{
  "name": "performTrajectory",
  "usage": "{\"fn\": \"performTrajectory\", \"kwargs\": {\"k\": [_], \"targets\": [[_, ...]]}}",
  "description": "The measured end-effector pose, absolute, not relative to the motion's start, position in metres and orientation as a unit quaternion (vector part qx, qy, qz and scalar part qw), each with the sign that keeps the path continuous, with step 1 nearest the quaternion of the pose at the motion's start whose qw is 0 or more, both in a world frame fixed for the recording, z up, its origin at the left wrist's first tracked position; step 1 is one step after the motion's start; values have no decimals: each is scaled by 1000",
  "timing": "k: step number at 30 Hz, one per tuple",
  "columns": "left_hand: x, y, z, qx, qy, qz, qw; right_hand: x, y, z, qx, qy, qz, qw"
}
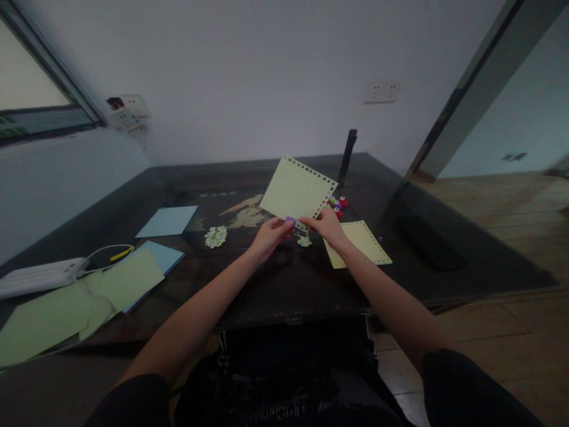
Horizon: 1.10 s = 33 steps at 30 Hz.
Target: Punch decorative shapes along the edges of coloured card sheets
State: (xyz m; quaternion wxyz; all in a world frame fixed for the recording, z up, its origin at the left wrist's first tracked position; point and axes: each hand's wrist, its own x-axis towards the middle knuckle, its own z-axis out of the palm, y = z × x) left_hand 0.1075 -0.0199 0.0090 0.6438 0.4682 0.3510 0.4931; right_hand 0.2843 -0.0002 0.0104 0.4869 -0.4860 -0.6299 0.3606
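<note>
A pale yellow sheet of paper [297, 188] is held tilted above the table, with a row of small cut-out shapes along its top and right edges. My left hand [269, 236] is closed on a small purple craft punch [290, 220] at the sheet's lower edge. With thumb and fingers pinched, my right hand [328, 228] grips the sheet near its lower right corner. Beneath the hands lies a small pile of paper cut-outs [304, 241]. A second, larger pile of cut-outs [216, 236] sits to the left.
Several colourful punches [338, 205] stand behind my right hand. Punched yellow sheets [362, 242] lie beside my right forearm. Blue paper [168, 221], green paper [48, 320], a white power strip [42, 277] and a yellow-handled tool [121, 254] occupy the left. A black upright object [347, 157] stands behind.
</note>
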Motion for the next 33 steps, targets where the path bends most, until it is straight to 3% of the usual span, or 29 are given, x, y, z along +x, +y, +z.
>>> {"fn": "performTrajectory", "kwargs": {"k": [33], "targets": [[107,-20,8,450,370,496,644,282,-4,13,-483,-634,342,498]]}}
